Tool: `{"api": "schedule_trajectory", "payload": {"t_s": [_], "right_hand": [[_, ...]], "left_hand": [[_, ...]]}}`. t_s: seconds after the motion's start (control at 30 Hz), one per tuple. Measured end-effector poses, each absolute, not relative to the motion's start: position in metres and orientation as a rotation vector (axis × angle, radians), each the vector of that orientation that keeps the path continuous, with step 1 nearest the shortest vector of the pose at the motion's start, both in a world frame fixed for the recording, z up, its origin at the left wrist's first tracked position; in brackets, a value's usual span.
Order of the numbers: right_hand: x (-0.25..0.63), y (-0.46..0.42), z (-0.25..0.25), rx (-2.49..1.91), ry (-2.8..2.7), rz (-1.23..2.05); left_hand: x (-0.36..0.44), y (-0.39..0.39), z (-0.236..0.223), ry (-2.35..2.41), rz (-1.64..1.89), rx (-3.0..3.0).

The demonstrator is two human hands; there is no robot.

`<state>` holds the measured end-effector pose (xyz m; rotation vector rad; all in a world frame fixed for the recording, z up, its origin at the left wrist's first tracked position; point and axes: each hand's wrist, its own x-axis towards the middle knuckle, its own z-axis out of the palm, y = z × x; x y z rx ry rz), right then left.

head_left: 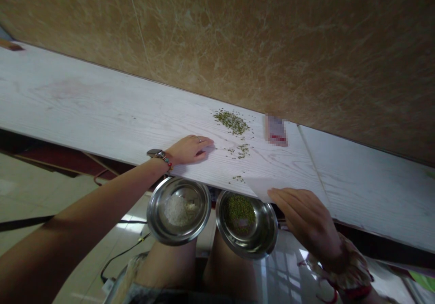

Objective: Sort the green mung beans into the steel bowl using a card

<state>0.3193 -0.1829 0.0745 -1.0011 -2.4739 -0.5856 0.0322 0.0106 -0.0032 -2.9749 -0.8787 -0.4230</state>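
My left hand [193, 149] lies on the white wood-grain tabletop [136, 104], fingers stretched toward small piles of green mung beans [233, 122]. It holds nothing. White grains that look like rice are mixed into the largest pile. At the table's front edge my right hand [306, 218] pinches a thin white sheet [260, 189], possibly paper or card. Just below that edge, a steel bowl [272, 245] with mung beans rests over my lap. Beside it on the left sits another steel bowl [151, 209] with white grains.
A small card-like item [276, 130], blurred out, lies near the brown marbled wall [238, 36] behind the table. At the far left is an orange-brown object [10, 45]. A black cable [118, 252] runs below on the tiled floor [20, 181].
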Motion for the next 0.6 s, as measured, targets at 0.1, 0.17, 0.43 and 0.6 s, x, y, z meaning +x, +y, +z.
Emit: {"api": "schedule_trajectory", "payload": {"t_s": [0.1, 0.17, 0.43, 0.6], "right_hand": [[0.32, -0.1831, 0.077, -1.022, -2.46, -0.611], [0.3204, -0.1819, 0.0764, -1.038, -2.447, -0.629], [0.3181, -0.1817, 0.0699, -1.012, -2.442, -0.573], [0.3176, -0.1865, 0.0719, -1.023, -2.433, -0.537]], "left_hand": [[0.0324, 0.01, -0.0023, -0.887, -0.409, -2.975], [0.0324, 0.0096, -0.0019, -0.887, -0.4, -2.976], [0.0324, 0.0096, -0.002, -0.906, -0.386, -2.966], [0.0322, 0.0094, -0.0021, -0.909, -0.386, -2.965]]}}
